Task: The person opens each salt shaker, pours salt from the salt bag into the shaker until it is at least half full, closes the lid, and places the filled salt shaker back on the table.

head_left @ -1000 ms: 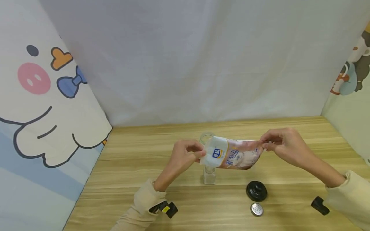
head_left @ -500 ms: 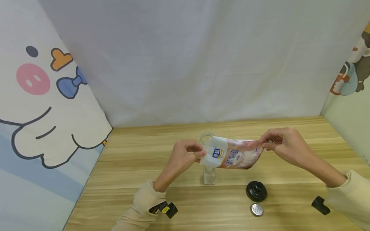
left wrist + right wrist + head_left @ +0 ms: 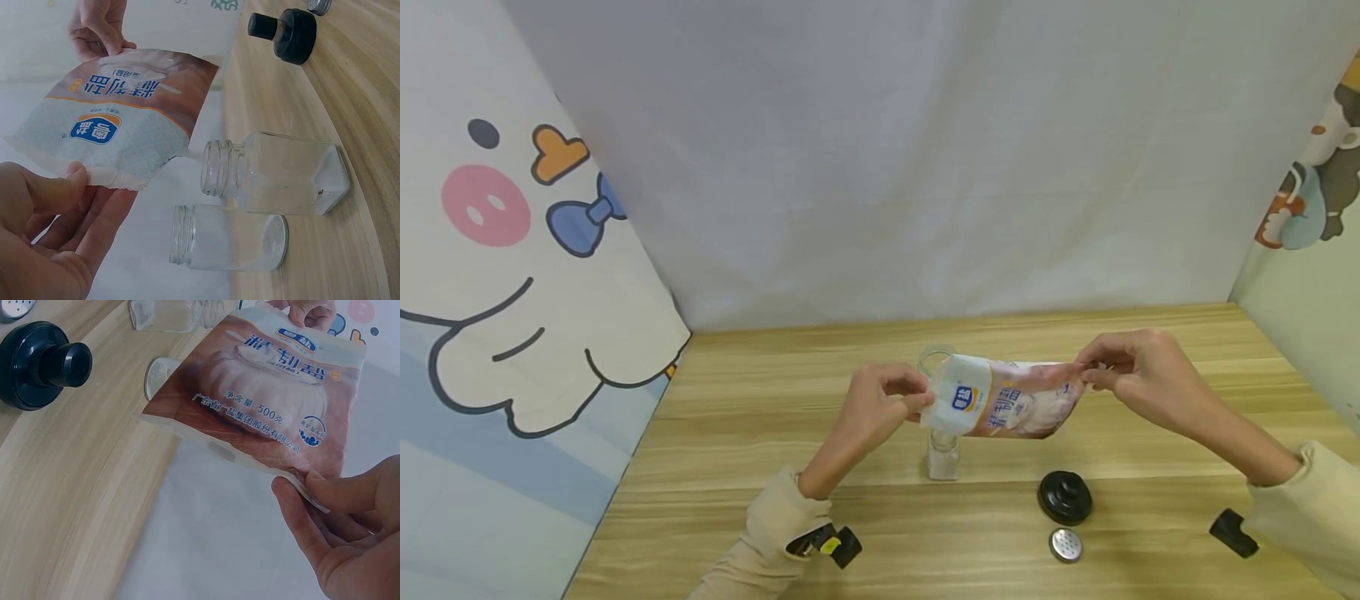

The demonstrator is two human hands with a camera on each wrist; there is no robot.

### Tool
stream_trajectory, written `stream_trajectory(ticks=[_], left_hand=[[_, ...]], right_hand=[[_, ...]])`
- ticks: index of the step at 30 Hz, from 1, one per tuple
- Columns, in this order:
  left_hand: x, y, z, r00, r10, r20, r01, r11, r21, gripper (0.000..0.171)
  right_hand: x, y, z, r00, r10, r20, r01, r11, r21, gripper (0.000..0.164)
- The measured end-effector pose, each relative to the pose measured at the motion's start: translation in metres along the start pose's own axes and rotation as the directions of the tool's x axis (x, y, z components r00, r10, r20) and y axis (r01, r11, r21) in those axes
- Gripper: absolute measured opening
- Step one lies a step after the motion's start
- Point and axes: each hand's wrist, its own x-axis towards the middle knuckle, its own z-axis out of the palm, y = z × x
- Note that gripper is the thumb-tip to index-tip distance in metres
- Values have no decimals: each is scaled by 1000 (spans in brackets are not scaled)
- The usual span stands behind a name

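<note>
A bag of salt, pale blue at one end and pinkish brown at the other, is stretched between both hands above the table. My left hand pinches its pale end between thumb and fingers. At the brown end, my right hand pinches a corner. Below the bag stands a square glass jar, its threaded mouth uncovered, with a thin layer of white at the bottom. Beside it is a round glass jar, also without a lid. In the head view the bag partly hides both jars.
A black lid with a raised knob lies on the wooden table, right of the jars. Close in front of it sits a silver perforated cap. A white curtain hangs behind the table.
</note>
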Motion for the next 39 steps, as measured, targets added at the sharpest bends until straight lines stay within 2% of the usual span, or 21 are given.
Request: stream_trajectory(ticks=[14,26,31,33,39], left_hand=[[-1,1,0,1000,16,-11,-16,1000,-8,4],[-1,1,0,1000,16,-18,-17,999,-37,4],[-8,25,-2,1000,3,-13,-3,1000,-19,1],[-9,28,-3,1000,1,-10,-1,1000,-10,3],[-1,2,-1,1000,17,-11,-17,999,-38,4]], right_hand=[[0,-2,-1,1000,-24,-3,24,1000,-5,17],[0,-4,-2,1000,2,0,-2,1000,-4,15],[-1,-5,-2,1000,6,2,-6,1000,-2,13],[-1,-5,-2,1000,7,3,-7,1000,-1,13],[-1,-5,-3,1000,12,-1,-12,1000,-4,13]])
